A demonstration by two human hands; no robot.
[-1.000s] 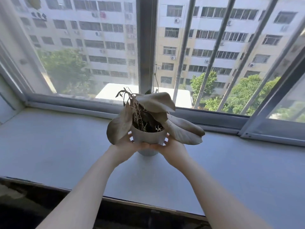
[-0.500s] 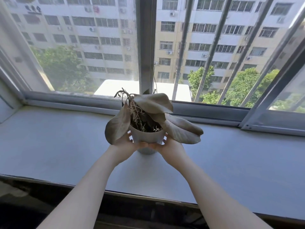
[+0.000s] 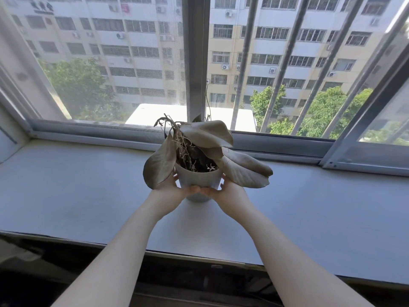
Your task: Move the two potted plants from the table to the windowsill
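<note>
Cupping one potted plant (image 3: 200, 165) between both palms, roughly mid-width of the windowsill (image 3: 77, 191), nearer its back edge by the window frame (image 3: 99, 131) than its front edge. Holding the small white pot (image 3: 199, 180) low on its wall: left hand (image 3: 169, 188) wrapping the left side, right hand (image 3: 228, 190) the right, thumbs nearly meeting across the near face. Fingers curling narrow round the pot, mostly hiding behind it and under the leaves (image 3: 158, 166). Hard telling whether the base is resting on the sill or hanging just above; only a sliver of pot showing below the thumbs.

Judging the load light: small pot, dry-looking contents, no strain showing in the wrists. Reading the wall as smooth and rigid, probably plastic or glazed, so likely slippery under a loose grip. Leaves drooping, brown, limp; thin dry roots or stems (image 3: 177, 138) sticking up at the rim. Treating all of that as brittle and useless for lifting.

Best hold: staying on the pot wall below the rim, both sides, keeping it upright so soil stays in. Watching the big right-hand leaf (image 3: 245, 171) overhanging the right wrist, apt to snag when letting go.

Seeing only this one plant on the sill; second plant and table out of view.
</note>
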